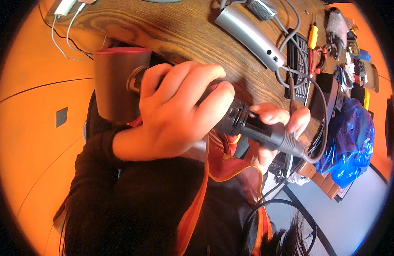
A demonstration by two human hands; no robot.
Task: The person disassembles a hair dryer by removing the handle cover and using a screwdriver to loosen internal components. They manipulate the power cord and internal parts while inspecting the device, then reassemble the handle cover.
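Hair dryer (233,119), dark, one; slants from left of centre to lower right of centre, over the person's lap; barrel (120,87) with pinkish rim at left, handle (269,134) at right

Left hand (175,106), centre of frame: fingers wrapped around the handle near the barrel, probably to bear the heavier end

Right hand (273,116), right of centre: fingers and thumb closed about the handle's cord end, likely to steady it against the other grip; whether the thin rod (292,87) beside these fingers is also held, cannot tell

Cord (326,111): leaves the handle's tip, loops up to the silver tube (248,38), top right of centre, on the table (162,21); seemingly threaded through, which would explain why the tube lies within the cord's reach

Screwdriver (313,37), yellow handle, upper right: laid apart, presumably leaving both hands for the dryer
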